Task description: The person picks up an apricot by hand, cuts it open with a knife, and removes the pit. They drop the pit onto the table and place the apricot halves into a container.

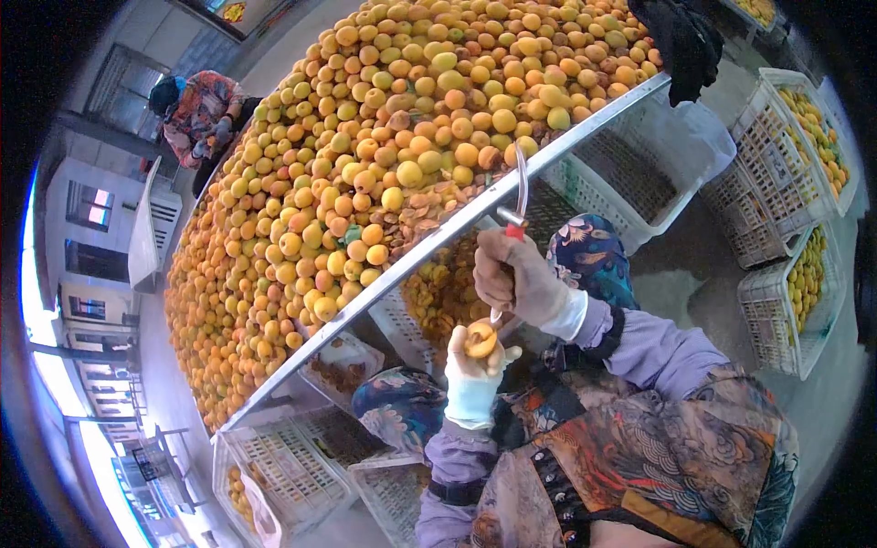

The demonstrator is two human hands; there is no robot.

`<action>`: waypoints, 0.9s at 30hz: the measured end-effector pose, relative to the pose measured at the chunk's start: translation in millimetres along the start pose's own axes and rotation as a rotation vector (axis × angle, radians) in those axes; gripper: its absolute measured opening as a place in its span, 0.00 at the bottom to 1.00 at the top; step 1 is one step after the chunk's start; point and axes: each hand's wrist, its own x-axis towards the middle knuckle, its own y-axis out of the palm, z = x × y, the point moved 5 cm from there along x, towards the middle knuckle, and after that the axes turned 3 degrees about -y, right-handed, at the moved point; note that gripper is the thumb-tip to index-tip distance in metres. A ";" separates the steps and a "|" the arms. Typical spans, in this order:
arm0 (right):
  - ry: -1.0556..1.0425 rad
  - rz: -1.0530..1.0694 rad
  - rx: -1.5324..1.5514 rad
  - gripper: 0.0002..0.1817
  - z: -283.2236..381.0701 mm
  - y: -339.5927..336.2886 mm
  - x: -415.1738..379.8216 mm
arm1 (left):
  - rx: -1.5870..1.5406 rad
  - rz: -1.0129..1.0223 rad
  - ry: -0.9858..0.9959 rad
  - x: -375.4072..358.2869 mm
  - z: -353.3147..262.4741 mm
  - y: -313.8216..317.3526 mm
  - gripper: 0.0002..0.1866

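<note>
My left hand (470, 365), in a pale glove with a white cuff, is closed around a cut apricot (480, 341), its cut face up and a brown pit showing in the middle. Just above it, my right hand (525, 279), also gloved, makes a fist around a red-handled metal tool (515, 231). A curved metal rod rises from the top of that fist past the table rim, and a thin pale tip points down at the apricot's edge. Most of the handle is hidden by my fingers. Beneath both hands, a crate (402, 324) holds orange apricot pieces.
A metal-rimmed table (365, 309) bears a large heap of apricots (365, 137). Crates of fruit (790, 283) are stacked at right, beside a lined crate (639, 173). More crates (292, 457) stand at lower left. Another person (201, 119) works across the heap. Black cloth (681, 46) hangs on the far corner.
</note>
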 end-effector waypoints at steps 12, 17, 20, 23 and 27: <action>0.232 0.144 0.032 0.14 -24.1 22.1 -4.9 | 0.307 -0.065 -0.032 -7.9 -8.2 23.4 0.17; 0.325 0.158 0.064 0.13 -24.8 24.2 -9.8 | 0.259 -0.068 -0.103 -9.1 -5.1 22.9 0.14; 0.374 0.140 -0.135 0.12 -29.5 20.2 -10.4 | 0.023 -0.086 -0.232 -8.8 0.5 21.8 0.14; 0.312 0.185 -0.026 0.13 -36.5 14.0 -13.5 | -0.034 -0.088 -0.288 -6.4 13.1 12.0 0.12; 0.359 -0.004 0.110 0.15 -46.5 -3.8 -17.1 | 0.268 -0.073 -0.186 -7.1 14.2 14.3 0.21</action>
